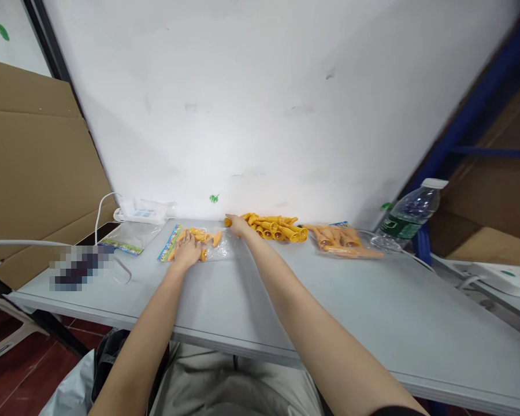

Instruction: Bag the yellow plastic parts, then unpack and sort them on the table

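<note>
My left hand [188, 249] lies with fingers spread on a clear plastic bag [219, 252] that has a colourful header at its left end. Yellow-orange plastic toy horns [199, 233] show inside the bag around my fingers. Farther back, my right hand [238, 224] is closed at the left end of a loose pile of yellow toy horns [271, 226]. The end of one yellow horn [227, 222] sticks out under its fingers; the rest of it is hidden. To the right lies another clear bag of orange toy horns [342, 241].
Behind the grey table [260, 312] stands a white wall. A flat clear bag [136, 236], a power strip [141, 214] and a white cable are at the left, beside a big cardboard box [39, 179]. A plastic bottle [409, 216] leans near the blue post at right.
</note>
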`<state>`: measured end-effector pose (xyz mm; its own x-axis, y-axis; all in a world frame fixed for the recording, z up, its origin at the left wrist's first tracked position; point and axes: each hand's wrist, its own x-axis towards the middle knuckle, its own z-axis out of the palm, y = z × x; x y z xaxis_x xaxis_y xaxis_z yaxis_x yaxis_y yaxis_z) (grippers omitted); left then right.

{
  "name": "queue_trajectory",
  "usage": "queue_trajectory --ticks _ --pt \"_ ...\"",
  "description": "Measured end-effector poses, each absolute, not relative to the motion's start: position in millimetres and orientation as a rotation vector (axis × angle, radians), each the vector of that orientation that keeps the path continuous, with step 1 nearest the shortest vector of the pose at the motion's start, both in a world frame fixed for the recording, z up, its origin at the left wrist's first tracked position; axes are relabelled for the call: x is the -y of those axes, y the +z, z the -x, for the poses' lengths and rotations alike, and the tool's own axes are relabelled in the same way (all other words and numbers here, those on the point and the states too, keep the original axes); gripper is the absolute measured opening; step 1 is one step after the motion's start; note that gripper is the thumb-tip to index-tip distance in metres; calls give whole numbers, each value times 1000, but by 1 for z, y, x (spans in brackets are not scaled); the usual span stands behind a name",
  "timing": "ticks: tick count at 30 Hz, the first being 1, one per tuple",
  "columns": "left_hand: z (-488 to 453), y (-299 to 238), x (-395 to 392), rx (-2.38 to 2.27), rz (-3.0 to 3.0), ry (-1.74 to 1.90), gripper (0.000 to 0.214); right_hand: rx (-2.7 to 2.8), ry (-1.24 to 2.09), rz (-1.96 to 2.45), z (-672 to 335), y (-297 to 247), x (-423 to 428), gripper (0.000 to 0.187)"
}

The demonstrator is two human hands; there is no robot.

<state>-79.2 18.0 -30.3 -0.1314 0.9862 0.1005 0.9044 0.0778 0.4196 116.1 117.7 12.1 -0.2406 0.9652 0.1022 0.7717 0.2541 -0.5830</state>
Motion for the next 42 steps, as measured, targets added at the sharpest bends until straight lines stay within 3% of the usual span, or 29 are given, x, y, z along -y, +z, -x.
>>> queue_trajectory --ticks 22,32,42 --pt "67 -13 -2 -2192 -1931 423 61 2558 78 1793 -103 23 -111 50" --pt "67 -15 -4 -2184 -1940 408 63 2445 -122 1811 -100 20 -116 45" --pt "68 -11 -2 -2164 -1922 419 62 2102 -30 1764 -159 35 -109 36"
